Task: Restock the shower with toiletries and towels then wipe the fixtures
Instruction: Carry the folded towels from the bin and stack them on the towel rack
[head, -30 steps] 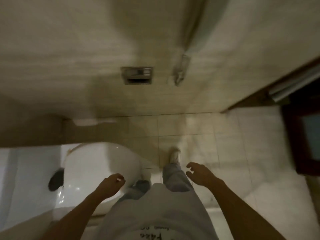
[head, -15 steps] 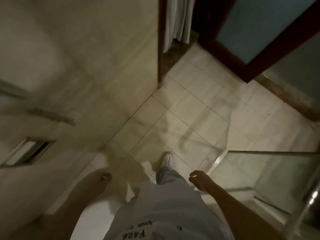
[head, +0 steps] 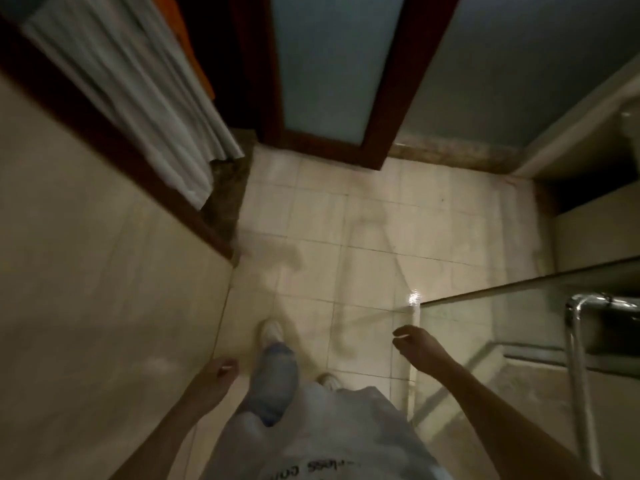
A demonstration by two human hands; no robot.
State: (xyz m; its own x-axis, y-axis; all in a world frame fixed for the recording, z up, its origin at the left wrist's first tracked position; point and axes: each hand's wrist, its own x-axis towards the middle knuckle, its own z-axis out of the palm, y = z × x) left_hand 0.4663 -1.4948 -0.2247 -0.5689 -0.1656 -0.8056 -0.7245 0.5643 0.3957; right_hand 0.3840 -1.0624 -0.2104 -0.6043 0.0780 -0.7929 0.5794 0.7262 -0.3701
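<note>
Pale square tiles cover the floor (head: 381, 220), glossy and streaked with faint marks. At the far side stands a dark wooden door (head: 398, 98) with a frosted glass panel (head: 332, 64); its bottom corner reaches over the tiles. To the far left a pale pleated curtain (head: 138, 81) hangs down to a brown stone threshold (head: 228, 188), with orange cloth (head: 188, 39) just behind it. A beige wall (head: 86, 271) fills the near left, edged by dark wooden trim (head: 114, 140).
</note>
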